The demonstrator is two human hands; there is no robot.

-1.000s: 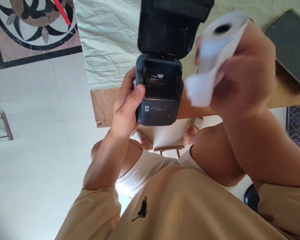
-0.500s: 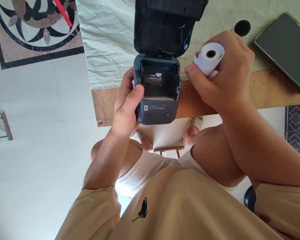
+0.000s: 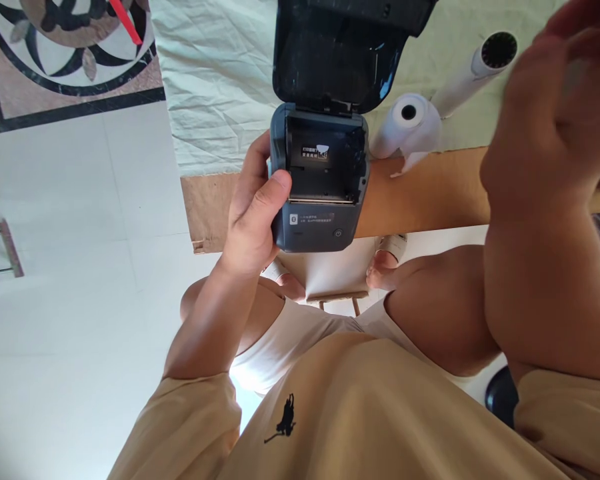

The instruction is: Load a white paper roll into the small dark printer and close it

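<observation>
My left hand grips a dark blue-grey portable label printer by its left side, thumb over the rim. The printer's black lid is swung up, showing the bare paper compartment with a small printed sticker inside. To the right of it, a white paper roll stands on the table edge with a loose, torn end hanging out. My right hand is raised at the upper right, apart from the roll. Motion smears its fingers, and whether anything is in them cannot be seen.
A white cylinder with a black patterned end stands behind the paper roll. A pale green cloth covers the table, leaving a wooden edge bare. My right arm and hand hide most of the phone's area at the right.
My right hand has let go of the paper roll, which now stands on the table, and has moved up and right. My left hand and the printer have barely shifted.
</observation>
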